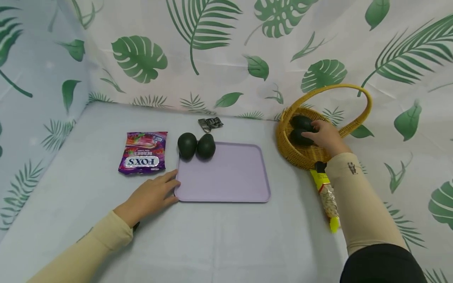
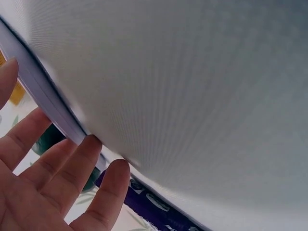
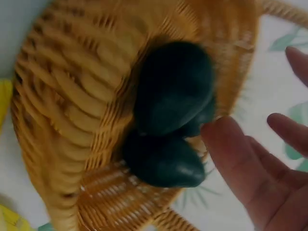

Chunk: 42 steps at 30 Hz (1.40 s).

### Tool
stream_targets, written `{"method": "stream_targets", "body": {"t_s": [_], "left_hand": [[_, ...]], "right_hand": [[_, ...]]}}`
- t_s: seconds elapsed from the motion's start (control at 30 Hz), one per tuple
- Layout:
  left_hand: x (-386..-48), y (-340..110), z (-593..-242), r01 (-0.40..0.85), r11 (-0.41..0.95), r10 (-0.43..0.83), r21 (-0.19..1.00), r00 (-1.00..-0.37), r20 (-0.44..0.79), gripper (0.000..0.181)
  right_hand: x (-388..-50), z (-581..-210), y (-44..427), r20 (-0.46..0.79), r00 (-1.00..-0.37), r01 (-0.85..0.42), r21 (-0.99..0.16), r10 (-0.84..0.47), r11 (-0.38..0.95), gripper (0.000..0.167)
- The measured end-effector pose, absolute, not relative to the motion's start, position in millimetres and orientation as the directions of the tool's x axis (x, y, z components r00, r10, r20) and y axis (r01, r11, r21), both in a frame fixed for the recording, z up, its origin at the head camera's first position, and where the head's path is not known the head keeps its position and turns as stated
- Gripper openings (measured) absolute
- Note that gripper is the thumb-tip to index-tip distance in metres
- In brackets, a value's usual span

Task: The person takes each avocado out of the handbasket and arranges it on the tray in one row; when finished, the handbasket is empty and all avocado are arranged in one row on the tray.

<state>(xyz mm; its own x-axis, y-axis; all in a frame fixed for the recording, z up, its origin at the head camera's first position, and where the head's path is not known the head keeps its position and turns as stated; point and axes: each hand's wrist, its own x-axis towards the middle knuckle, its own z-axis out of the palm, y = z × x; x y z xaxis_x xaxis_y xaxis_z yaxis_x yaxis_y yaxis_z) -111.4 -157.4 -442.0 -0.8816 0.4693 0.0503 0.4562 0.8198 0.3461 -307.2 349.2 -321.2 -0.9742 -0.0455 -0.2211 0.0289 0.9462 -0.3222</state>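
Note:
My left hand [image 1: 150, 194] rests on the table with its fingertips against the left edge of a lilac tray [image 1: 226, 177]; the left wrist view shows its fingers [image 2: 67, 173] fairly straight along the rim. Two dark green avocados [image 1: 186, 146] [image 1: 206, 147] sit at the tray's upper left corner. My right hand [image 1: 329, 137] reaches into a wicker basket [image 1: 301, 161] at the right. Dark avocados [image 3: 173, 89] [image 3: 163, 161] lie inside, with part of another behind them. In the right wrist view the right fingers are spread beside the avocados, gripping none.
A purple FOX'S berries candy bag [image 1: 144, 153] lies left of the tray. Small dark wrappers [image 1: 210, 124] lie behind it. A yellow-ended clear packet [image 1: 329, 200] lies by the right forearm. The basket's tall handle [image 1: 368, 102] arches over it. A leaf-print cloth [image 1: 219, 59] hangs behind.

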Motion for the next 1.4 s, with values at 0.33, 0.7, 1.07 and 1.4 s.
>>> {"method": "stream_targets", "body": {"t_s": [0.33,0.7,1.07,1.4], "left_hand": [[-112.8,-159.3,-439.7,0.463,0.816,0.476,0.347,-0.878,0.051,0.043],[-113.4,-158.7,-439.9,0.452,0.822,0.469,0.346,-0.882,0.037,0.044],[-112.0,-158.3,-439.9,0.455,0.821,0.469,0.345,-0.882,0.045,0.043],[-111.7,-158.0,-439.4,0.448,0.823,0.466,0.348,-0.884,0.037,0.045]], "right_hand": [[-356.5,-334.8,352.9,-0.467,-0.883,0.172,-0.242,0.04,0.955,0.089],[-364.0,-339.4,346.0,-0.584,-0.808,0.057,-0.21,-0.078,0.976,0.09],[-356.4,-342.2,342.8,-0.534,-0.837,-0.031,-0.177,-0.122,0.984,0.076],[-353.4,-350.7,351.6,-0.543,-0.834,0.007,-0.188,-0.099,0.982,0.074]]}}
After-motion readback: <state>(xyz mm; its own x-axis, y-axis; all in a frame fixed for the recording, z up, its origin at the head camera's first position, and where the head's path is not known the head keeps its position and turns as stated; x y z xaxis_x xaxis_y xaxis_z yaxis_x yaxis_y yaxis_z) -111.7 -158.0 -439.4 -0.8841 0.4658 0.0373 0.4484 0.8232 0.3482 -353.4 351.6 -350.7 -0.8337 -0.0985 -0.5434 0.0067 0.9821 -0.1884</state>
